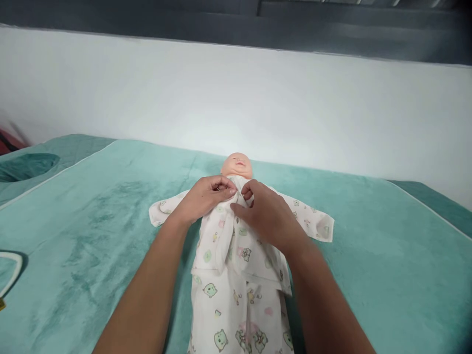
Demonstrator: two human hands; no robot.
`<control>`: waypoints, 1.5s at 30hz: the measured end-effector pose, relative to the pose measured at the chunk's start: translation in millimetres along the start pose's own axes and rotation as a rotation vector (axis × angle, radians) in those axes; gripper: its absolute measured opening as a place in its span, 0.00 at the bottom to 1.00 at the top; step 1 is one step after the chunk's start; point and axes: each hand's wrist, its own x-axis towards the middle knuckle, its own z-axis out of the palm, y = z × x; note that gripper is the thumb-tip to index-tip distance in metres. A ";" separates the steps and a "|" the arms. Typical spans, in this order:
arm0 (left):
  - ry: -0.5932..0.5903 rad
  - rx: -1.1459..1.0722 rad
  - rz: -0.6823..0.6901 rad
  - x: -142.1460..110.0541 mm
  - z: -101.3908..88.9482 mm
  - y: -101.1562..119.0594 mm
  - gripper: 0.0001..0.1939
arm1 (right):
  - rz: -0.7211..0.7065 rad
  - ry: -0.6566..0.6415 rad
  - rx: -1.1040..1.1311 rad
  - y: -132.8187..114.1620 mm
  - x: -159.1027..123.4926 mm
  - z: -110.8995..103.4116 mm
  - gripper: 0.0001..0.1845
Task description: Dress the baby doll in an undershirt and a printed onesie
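Note:
A baby doll (pixel 238 166) lies on its back in the middle of the head view, its head toward the wall. It wears a white printed shirt (pixel 243 246) with long sleeves spread to both sides, over matching printed trousers (pixel 228 314). At the upper chest, just below the doll's chin, my left hand (pixel 208 196) pinches the left edge of the shirt's front opening. My right hand (pixel 267 211) is at the same spot, its thumb and forefinger curled toward the opening but apart, with no cloth plainly between them. Lower down, the shirt front hangs loosely over the trousers.
A teal plush cover (pixel 110 246) lies under the doll. Behind it rises a white wall (pixel 236 98) with a dark band on top. A white curved tube or cable (pixel 14 268) is at the left edge; a round hollow (pixel 29 167) shows at the far left.

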 end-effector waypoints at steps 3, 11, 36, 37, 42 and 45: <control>0.003 -0.063 0.016 -0.2 2.4 0.9 0.07 | 0.001 0.003 -0.054 -3.2 -1.1 1.0 0.06; 0.027 -0.240 0.032 2.5 7.8 -5.5 0.08 | 0.020 0.114 -0.054 -3.5 6.9 9.6 0.09; 0.062 -0.230 0.075 1.6 19.3 -2.7 0.08 | 0.123 -0.076 0.884 24.8 19.8 10.4 0.16; 0.071 -0.225 0.077 1.9 19.7 -3.1 0.08 | 0.107 -0.084 0.887 25.3 19.9 10.4 0.17; 0.106 -0.194 0.051 2.8 20.2 -3.6 0.09 | 0.062 -0.120 0.876 28.0 18.5 8.8 0.13; 0.093 -0.175 0.044 2.6 19.5 -3.3 0.09 | 0.055 -0.148 0.858 29.3 17.1 6.6 0.09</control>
